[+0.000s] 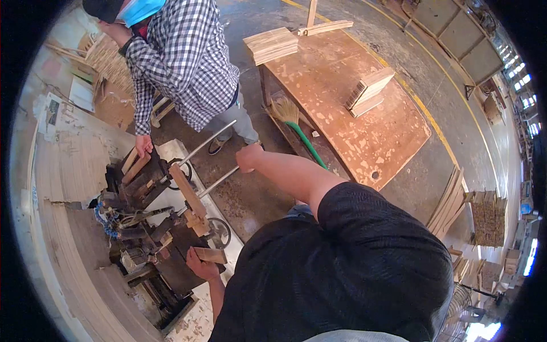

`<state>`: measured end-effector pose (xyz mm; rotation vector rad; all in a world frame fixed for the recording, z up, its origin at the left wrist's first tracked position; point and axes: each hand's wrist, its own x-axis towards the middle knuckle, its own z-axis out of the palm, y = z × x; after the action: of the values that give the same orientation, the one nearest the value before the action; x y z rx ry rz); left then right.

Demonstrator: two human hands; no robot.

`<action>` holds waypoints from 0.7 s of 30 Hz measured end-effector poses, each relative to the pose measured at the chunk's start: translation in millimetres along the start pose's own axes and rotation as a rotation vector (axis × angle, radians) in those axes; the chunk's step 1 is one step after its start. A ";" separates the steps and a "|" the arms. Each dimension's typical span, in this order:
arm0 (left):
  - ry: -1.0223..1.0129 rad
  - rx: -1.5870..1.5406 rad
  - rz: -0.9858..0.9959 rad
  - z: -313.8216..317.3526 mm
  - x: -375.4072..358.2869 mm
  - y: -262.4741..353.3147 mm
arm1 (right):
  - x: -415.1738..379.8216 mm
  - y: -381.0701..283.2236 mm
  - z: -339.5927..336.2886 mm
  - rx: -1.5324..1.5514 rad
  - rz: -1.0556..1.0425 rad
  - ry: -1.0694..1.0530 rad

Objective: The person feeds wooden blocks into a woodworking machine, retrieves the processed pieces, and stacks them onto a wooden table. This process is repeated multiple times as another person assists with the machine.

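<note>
My left hand [202,265] is closed on a short wooden block [211,255] above the dark bed of the machine [176,256]. My right hand [249,158] wraps round the end of a metal rod [219,182], one of two rods that stick out from the machine. Between the rods and my left hand, a wooden bar [187,191] with a smaller wooden piece at its lower end sits across the machine. A handwheel [219,233] is beside it. The tip of the rod is hidden inside my right fist.
A co-worker [176,62] in a checked shirt stands opposite, one hand on wood strips [135,165] at the machine. A worn table [325,85] bears stacked wood [270,45] and blocks [370,91]. A green-handled broom [307,145] leans there. Planks [447,205] lie at right.
</note>
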<state>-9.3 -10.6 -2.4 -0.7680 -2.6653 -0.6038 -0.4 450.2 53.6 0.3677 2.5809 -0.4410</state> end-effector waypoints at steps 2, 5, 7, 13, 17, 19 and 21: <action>0.001 0.007 -0.010 1.4 -0.1 -0.2 | 1.9 -1.6 -3.3 -0.008 0.006 -0.044; -0.009 0.011 -0.035 0.9 1.3 1.2 | 2.5 0.2 -0.5 -0.003 0.016 -0.047; -0.037 0.038 -0.008 -3.3 4.7 5.7 | -0.1 2.5 -2.6 0.008 -0.024 -0.052; -0.035 -0.007 -0.026 -7.7 6.2 11.2 | 5.0 1.9 -1.5 0.056 0.050 -0.085; -0.007 0.006 -0.055 -2.0 1.6 2.1 | 15.4 1.9 -0.5 -0.084 -0.032 -0.151; -0.007 -0.076 -0.030 -1.5 1.7 1.0 | -0.3 -1.3 -10.6 -0.017 -0.010 -0.109; -0.013 0.040 -0.022 0.1 1.9 1.8 | 20.1 6.9 3.3 -0.076 -0.015 -0.181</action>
<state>-9.9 -8.4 -1.2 -0.7344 -2.6927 -0.5515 -13.6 458.7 39.0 0.2692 2.4179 -0.3621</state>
